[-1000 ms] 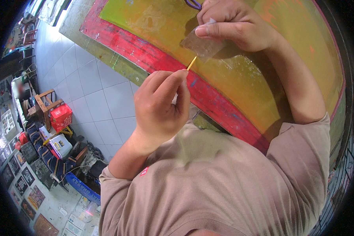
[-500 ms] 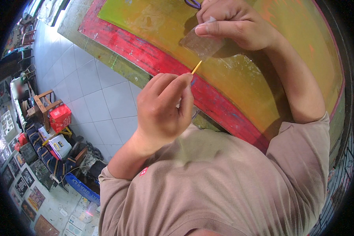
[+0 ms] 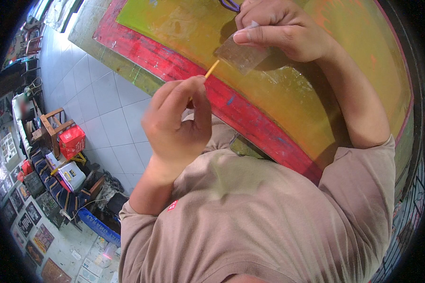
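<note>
My left hand (image 3: pixel 179 118) pinches a thin yellow stick (image 3: pixel 212 69), its tip pointing up and away from me. To its right, my right hand (image 3: pixel 283 30) grips a small clear plastic piece (image 3: pixel 243 55) between thumb and fingers; whether it is a bag or a sheet I cannot tell. The stick's tip lies just left of the plastic, with a small gap between them. Beneath both is a yellow-green panel (image 3: pixel 288 118) with a paint-stained red wooden border (image 3: pixel 156 59). A purple loop of cord (image 3: pixel 230 5) shows beside my right hand's fingers.
Pale floor tiles (image 3: pixel 111 113) lie to the left of the panel. Farther left are a wooden stool (image 3: pixel 53 123), a red bag (image 3: pixel 72 141), a white container (image 3: pixel 72 175) and a blue crate (image 3: pixel 98 226). Printed sheets (image 3: pixel 33 212) line the far left.
My left hand has drawn back left and slightly up with the stick, moving its tip away from the plastic's lower corner. My right hand and the plastic have barely moved.
</note>
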Motion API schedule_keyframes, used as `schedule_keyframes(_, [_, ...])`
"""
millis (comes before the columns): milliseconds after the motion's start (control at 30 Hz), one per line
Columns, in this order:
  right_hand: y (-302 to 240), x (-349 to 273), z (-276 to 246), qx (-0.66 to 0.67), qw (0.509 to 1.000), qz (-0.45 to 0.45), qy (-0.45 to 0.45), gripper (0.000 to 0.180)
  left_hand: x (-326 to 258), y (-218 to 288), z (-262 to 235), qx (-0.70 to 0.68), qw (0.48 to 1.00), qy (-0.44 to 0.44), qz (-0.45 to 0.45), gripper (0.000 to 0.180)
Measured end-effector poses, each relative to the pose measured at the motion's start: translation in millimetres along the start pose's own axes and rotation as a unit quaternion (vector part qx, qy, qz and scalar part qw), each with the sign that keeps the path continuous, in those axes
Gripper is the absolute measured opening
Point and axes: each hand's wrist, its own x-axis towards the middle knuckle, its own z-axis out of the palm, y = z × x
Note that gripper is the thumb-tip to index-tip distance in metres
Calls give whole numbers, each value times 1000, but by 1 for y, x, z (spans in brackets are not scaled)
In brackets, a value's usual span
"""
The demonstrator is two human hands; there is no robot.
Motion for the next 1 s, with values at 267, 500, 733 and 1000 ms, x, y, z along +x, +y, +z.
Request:
schedule_keyframes(267, [-1,1,0,-9,1000,3,1,39,6,-5,4,-5,1000,19,10,18])
schedule_keyframes(500, [-3,-1,1,-7,1000,-4,11,37,6,-8,4,6,1000,8,11,20])
schedule_keyframes(733, [-2,-1,0,1,1000,19,7,38,7,-8,0,3,1000,-15,10,21])
schedule_keyframes(1000, [-3,-1,2,6,1000,22,15,38,7,-14,0,-15,1000,-1,13,19])
